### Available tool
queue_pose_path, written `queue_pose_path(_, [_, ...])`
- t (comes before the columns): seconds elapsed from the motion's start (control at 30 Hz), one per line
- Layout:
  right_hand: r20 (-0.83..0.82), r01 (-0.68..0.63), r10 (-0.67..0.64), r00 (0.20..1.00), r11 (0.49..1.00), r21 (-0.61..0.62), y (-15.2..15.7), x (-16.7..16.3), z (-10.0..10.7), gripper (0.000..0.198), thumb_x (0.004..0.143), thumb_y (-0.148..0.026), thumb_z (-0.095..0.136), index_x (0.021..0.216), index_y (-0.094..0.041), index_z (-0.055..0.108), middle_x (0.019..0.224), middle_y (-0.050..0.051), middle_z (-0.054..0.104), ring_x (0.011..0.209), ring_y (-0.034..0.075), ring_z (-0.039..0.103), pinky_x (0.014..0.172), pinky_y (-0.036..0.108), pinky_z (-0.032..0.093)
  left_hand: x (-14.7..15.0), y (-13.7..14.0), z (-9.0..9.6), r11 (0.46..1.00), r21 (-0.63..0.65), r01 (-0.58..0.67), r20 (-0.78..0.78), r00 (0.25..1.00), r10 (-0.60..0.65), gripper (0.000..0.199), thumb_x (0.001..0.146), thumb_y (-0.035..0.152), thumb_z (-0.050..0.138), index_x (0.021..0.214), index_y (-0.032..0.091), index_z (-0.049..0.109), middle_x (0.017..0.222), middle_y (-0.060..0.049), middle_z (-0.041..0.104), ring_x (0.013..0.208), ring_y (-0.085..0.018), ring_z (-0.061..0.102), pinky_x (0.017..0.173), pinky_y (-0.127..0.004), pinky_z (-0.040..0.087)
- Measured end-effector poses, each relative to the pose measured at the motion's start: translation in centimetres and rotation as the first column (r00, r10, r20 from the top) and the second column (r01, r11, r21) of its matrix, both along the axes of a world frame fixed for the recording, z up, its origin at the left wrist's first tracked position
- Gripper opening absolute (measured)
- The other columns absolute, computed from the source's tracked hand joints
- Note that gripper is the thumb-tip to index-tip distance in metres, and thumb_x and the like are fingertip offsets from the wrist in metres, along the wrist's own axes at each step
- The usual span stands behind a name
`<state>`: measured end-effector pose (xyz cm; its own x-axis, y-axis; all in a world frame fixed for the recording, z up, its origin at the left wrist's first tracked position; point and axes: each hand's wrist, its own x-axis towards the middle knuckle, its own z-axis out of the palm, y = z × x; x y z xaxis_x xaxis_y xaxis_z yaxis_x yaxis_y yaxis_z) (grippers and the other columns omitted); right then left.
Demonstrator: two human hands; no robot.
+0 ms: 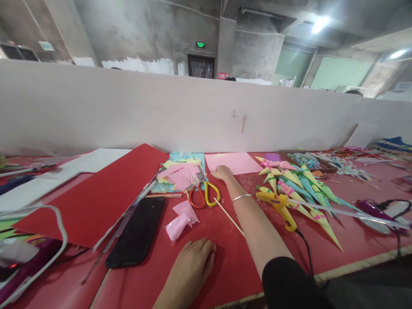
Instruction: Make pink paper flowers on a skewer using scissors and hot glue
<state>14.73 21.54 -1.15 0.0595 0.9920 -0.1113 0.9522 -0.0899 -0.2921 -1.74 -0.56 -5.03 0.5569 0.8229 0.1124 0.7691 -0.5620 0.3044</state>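
My right hand (pixel 222 172) reaches far across the red table, with its fingers curled at the lower left edge of a pink paper sheet (pixel 238 163). What its fingertips hold, if anything, is hidden. Close to me, my left hand (pixel 195 262) rests on the tabletop with fingers bent together and nothing visible in them. Between the hands lie scissors (pixel 206 195) with red and yellow handles, a thin white stick (pixel 230 218) and a folded pink piece in clear wrap (pixel 180 223). Cut pink and yellow paper pieces (pixel 182 174) are heaped on a light blue sheet (pixel 202 159).
A black phone (pixel 137 231) and a large red sheet (pixel 106 193) lie to the left. On the right, a yellow glue gun (pixel 278 205) with a cable rests by several coloured paper cones (pixel 325 223). A white partition (pixel 144 111) stands behind the table.
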Motion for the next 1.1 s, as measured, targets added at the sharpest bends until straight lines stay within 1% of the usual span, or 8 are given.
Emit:
queue_pose_path(0.17, [0.015,0.057,-0.057,0.998,0.998,-0.002,0.5,-0.6,0.2,0.029,0.085,-0.030,0.049,0.111,-0.015,0.050,0.111,0.007,0.053,0.093,0.019,0.056,0.078,0.039,0.048,0.0,0.0,-0.1,1.000,-0.006,-0.021,0.027,0.999,0.021,0.017,0.082,0.016,0.039,0.077,0.021,0.055,0.076,-0.003,0.064,0.071,-0.017,0.058,0.064,-0.028,0.040])
queue_pose_path(0.33, [0.036,0.100,-0.101,0.994,0.995,0.010,0.5,-1.4,0.4,0.030,0.085,-0.030,0.049,0.111,-0.015,0.050,0.112,0.007,0.053,0.094,0.019,0.055,0.078,0.039,0.047,0.0,-0.1,-0.1,1.000,-0.004,-0.025,-0.004,1.000,0.025,0.017,0.082,0.016,0.039,0.077,0.021,0.055,0.076,-0.003,0.064,0.070,-0.018,0.059,0.064,-0.027,0.041])
queue_pose_path(0.47, [0.049,0.104,-0.104,0.993,0.994,0.014,0.4,-1.6,0.6,0.030,0.085,-0.030,0.050,0.112,-0.015,0.049,0.112,0.007,0.053,0.094,0.019,0.055,0.078,0.039,0.047,0.1,-0.1,0.3,1.000,-0.011,-0.011,-0.032,0.999,0.010,0.017,0.083,0.016,0.039,0.080,0.021,0.055,0.078,-0.003,0.064,0.071,-0.017,0.059,0.064,-0.027,0.042])
queue_pose_path(0.57, [0.053,0.099,-0.098,0.994,0.995,-0.013,0.5,-1.6,0.8,0.030,0.085,-0.030,0.050,0.111,-0.015,0.050,0.112,0.007,0.053,0.094,0.019,0.055,0.078,0.039,0.047,0.1,-0.2,0.5,1.000,-0.023,-0.016,-0.054,0.998,0.015,0.018,0.083,0.016,0.039,0.078,0.020,0.055,0.078,-0.004,0.064,0.070,-0.018,0.059,0.064,-0.028,0.042])
queue_pose_path(0.67, [0.051,0.086,-0.083,0.995,0.995,-0.054,0.8,-1.4,0.9,0.029,0.085,-0.030,0.050,0.111,-0.015,0.050,0.111,0.007,0.053,0.093,0.018,0.056,0.077,0.038,0.048,0.2,-0.3,0.5,0.999,-0.030,-0.028,-0.069,0.997,0.026,0.019,0.084,0.017,0.038,0.077,0.020,0.055,0.077,-0.005,0.064,0.071,-0.019,0.059,0.064,-0.029,0.042])
queue_pose_path(0.77, [0.046,0.075,-0.072,0.996,0.995,-0.059,1.1,-1.1,1.0,0.029,0.085,-0.029,0.050,0.111,-0.015,0.050,0.111,0.007,0.053,0.093,0.018,0.056,0.077,0.038,0.048,0.2,-0.2,0.3,0.999,-0.020,-0.031,-0.060,0.998,0.029,0.019,0.084,0.016,0.038,0.077,0.020,0.055,0.076,-0.004,0.064,0.071,-0.018,0.059,0.063,-0.028,0.041])
queue_pose_path(0.93, [0.032,0.075,-0.075,0.997,0.997,0.005,0.9,-0.3,1.0,0.030,0.085,-0.029,0.050,0.111,-0.015,0.050,0.111,0.008,0.053,0.093,0.019,0.056,0.077,0.038,0.048,0.0,-0.2,0.1,1.000,0.006,-0.010,-0.038,0.999,0.011,0.018,0.082,0.015,0.040,0.077,0.019,0.057,0.074,-0.004,0.064,0.068,-0.018,0.059,0.061,-0.028,0.040])
queue_pose_path(1.1, [-0.003,0.081,-0.081,0.997,0.988,0.131,-0.5,0.1,1.2,0.030,0.085,-0.029,0.050,0.111,-0.014,0.050,0.110,0.008,0.053,0.093,0.019,0.056,0.077,0.038,0.048,-0.2,-0.3,0.2,0.999,0.027,-0.027,-0.004,1.000,0.027,0.021,0.082,0.013,0.038,0.077,0.019,0.057,0.074,-0.004,0.064,0.067,-0.018,0.058,0.059,-0.027,0.039])
